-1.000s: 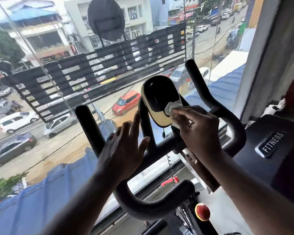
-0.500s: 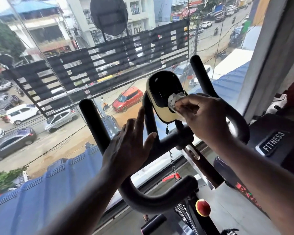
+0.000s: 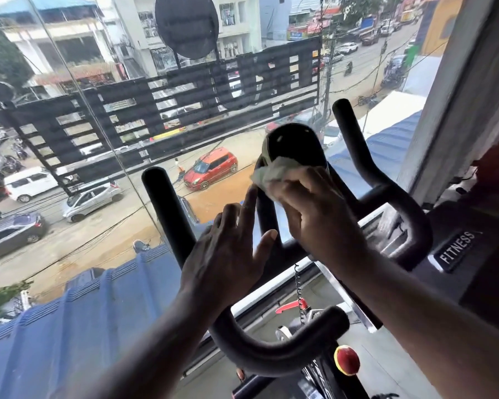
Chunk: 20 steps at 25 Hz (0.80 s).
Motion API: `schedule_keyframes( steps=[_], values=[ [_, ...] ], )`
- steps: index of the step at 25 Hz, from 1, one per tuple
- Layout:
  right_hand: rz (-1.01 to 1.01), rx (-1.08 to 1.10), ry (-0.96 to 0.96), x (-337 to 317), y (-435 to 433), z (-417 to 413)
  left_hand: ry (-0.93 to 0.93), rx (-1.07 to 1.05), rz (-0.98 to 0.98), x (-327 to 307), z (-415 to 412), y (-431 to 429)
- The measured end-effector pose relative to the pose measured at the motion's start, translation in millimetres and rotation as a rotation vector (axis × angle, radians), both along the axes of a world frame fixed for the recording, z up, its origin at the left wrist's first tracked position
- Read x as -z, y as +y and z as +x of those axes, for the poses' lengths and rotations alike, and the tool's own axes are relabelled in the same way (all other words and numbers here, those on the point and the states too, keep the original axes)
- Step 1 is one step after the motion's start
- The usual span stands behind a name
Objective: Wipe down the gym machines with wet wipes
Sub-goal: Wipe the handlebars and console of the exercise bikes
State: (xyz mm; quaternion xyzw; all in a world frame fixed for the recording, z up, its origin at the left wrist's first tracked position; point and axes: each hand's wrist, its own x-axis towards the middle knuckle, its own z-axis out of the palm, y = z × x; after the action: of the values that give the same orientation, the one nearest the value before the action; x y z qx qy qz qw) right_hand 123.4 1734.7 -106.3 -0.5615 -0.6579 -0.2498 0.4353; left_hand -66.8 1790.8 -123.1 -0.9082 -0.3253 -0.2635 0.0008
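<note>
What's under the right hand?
A crumpled wet wipe, held by the right hand against the lower edge of the console. Hand and wipe cover the rest of that lower part.

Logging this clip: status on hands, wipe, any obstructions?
Right hand pressing wet wipe on bike console. Left hand open, fingers straight, beside handlebars. Nothing blocking console.

Handlebars [image 3: 167, 208] noted as matte black. Console [image 3: 294, 145]: black face, cream-yellow rim seen. Wipe [image 3: 267, 175] recorded as white, faintly greenish. Knob [image 3: 346, 360] red, yellow-edged. Roof [image 3: 84, 326] outside blue, ribbed. Window lettering [image 3: 144, 110] black, horizontally striped. Label [image 3: 457, 247]: white letters on black.
</note>
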Motion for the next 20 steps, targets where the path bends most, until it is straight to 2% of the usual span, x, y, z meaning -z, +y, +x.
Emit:
schedule_keyframes(
  steps=[1, 3, 5, 6, 8, 10, 11, 14, 15, 16, 18, 19, 20],
  values=[
    [-0.008, 0.015, 0.039, 26, -22, -2, -0.002, 0.012, 0.004, 1, 0, 0],
    [0.067, 0.126, 0.257, 52, -36, -2, 0.004, 0.016, 0.019, 1, 0, -1],
    [0.225, 0.245, 0.573, 41, -10, 0, 0.006, 0.017, 0.011, 0, 0, 1],
    [0.287, 0.268, 0.656, 23, 1, -4, 0.009, 0.023, 0.006, 0, 0, 0],
    [0.309, 0.246, 0.56, 8, 8, -16, 0.004, 0.047, -0.009, -1, -2, -2],
    [0.216, 0.192, 0.389, 22, -6, -34, 0.0, 0.082, -0.027, 0, -5, -2],
    [0.182, 0.2, 0.43, 29, -15, -38, 0.005, 0.099, -0.031, 0, -6, -2],
    [0.201, 0.374, 0.892, 16, -5, -18, 0.024, 0.13, -0.042, 0, -7, 2],
    [0.195, 0.411, 0.946, 2, 2, -13, 0.03, 0.139, -0.037, 0, -8, 2],
    [0.194, 0.43, 0.883, -10, 7, -14, 0.034, 0.151, -0.028, 1, -8, 2],
    [0.144, 0.441, 0.595, -26, 12, -25, 0.041, 0.172, -0.019, 3, -9, 3],
    [0.11, 0.422, 0.52, -30, 13, -25, 0.045, 0.18, -0.024, 4, -9, 5],
    [0.07, 0.435, 0.549, -37, 13, -24, 0.046, 0.19, -0.034, 4, -9, 7]
  ],
)
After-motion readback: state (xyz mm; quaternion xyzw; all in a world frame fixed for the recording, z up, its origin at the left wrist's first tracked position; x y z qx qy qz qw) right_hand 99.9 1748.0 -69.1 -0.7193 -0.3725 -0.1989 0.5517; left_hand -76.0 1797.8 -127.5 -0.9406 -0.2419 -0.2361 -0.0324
